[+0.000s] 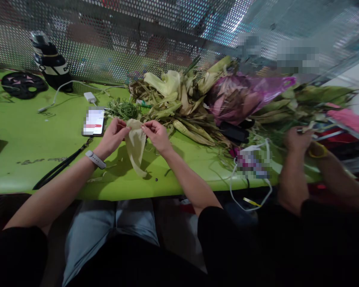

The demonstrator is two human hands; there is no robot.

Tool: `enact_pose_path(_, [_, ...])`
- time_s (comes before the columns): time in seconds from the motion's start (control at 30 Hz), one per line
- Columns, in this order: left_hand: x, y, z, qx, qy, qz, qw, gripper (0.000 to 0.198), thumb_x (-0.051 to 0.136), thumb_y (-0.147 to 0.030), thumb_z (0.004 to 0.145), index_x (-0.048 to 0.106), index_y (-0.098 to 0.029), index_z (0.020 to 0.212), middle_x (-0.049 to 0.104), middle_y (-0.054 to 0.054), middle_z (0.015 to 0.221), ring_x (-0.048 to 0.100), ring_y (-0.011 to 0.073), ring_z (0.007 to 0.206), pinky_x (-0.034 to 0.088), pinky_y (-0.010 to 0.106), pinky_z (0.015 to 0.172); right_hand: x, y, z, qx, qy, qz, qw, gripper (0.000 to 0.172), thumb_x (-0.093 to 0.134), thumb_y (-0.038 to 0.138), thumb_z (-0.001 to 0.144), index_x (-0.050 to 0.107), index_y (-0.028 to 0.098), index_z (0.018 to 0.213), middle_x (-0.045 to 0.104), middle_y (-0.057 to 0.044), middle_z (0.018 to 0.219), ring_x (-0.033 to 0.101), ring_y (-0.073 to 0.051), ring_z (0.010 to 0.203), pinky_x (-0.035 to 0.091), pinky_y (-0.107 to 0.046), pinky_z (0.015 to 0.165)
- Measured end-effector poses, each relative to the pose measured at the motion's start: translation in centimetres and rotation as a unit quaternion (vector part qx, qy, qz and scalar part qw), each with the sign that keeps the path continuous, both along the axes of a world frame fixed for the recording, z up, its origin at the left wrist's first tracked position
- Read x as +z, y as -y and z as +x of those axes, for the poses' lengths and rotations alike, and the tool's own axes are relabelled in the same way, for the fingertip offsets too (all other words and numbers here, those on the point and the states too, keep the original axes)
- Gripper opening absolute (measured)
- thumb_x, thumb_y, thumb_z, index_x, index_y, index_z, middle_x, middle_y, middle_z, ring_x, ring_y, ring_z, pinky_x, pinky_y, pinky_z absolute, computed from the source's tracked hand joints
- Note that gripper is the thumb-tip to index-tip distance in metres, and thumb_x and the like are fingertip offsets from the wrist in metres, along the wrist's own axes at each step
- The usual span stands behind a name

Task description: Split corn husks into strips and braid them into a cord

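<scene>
Left hand (115, 134) and right hand (159, 137) pinch a pale husk (136, 144) by its upper edge, right of the phone (95, 120).
Light, even tension from both sides should spread it flat without tearing.

corn husk (136, 145); pale, thin, tapering; hanging lengthwise; over green table (56, 145)

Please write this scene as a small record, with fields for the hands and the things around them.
Left hand: pinches one upper side of the pale husk
Right hand: pinches its other upper side
Pale husk: narrows toward its lower end
Surface: green table
Near left hand: phone, black strap
Beyond hands: heap of husks, pink bag
Right side: another person's hand, its item unclear
</scene>
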State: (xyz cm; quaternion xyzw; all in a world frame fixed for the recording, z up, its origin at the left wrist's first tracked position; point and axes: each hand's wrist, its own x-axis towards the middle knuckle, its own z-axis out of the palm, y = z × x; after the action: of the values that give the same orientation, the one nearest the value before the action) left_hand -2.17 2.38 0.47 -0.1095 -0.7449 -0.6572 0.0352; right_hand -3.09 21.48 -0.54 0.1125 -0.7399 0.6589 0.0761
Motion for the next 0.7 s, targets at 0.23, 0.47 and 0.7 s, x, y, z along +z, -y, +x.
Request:
enact_pose_path(0.23, [-0.2, 0.3, -0.2, 0.02, -0.094, -0.15, 0.984, 0.049, 0.086, -0.034, 0.066, 0.044, -0.022, 0.086, 0.054, -0.002, 0.074, 0.052, 0.0123, 0.063, 0.04, 0.026, 0.056, -0.2, 0.1, 0.4, -0.008, -0.071, 0.041, 0.997, 0.03, 0.068, 0.049, 0.082, 0.064, 0.02, 0.087, 0.063, 0.002, 0.074, 0.058, -0.011, 0.066, 0.047, -0.025, 0.064])
enact_pose_path(0.47, [0.1, 1.2, -0.9, -0.012, -0.013, -0.091, 0.996, 0.029, 0.068, -0.016, 0.07, 0.055, -0.019, 0.096, 0.066, 0.002, 0.076, 0.062, 0.0157, 0.067, 0.047, 0.027, 0.058, 0.1, -0.7, -0.6, -0.044, -0.059, 0.005, 0.997, 0.036, 0.071, 0.054, 0.077, 0.062, 0.02, 0.086, 0.058, 0.003, 0.07, 0.051, -0.01, 0.061, 0.044, -0.024, 0.057])
enact_pose_path(0.7, [1.1, 0.9, -0.3, -0.012, 0.086, 0.001, 0.996, 0.02, 0.054, -0.018, 0.076, 0.064, -0.017, 0.092, 0.058, 0.001, 0.07, 0.056, 0.0146, 0.064, 0.049, 0.026, 0.058, 0.5, -0.8, -0.2, -0.045, -0.051, 0.0, 0.998, 0.036, 0.071, 0.052, 0.077, 0.062, 0.019, 0.086, 0.058, 0.003, 0.07, 0.05, -0.009, 0.062, 0.044, -0.024, 0.059])
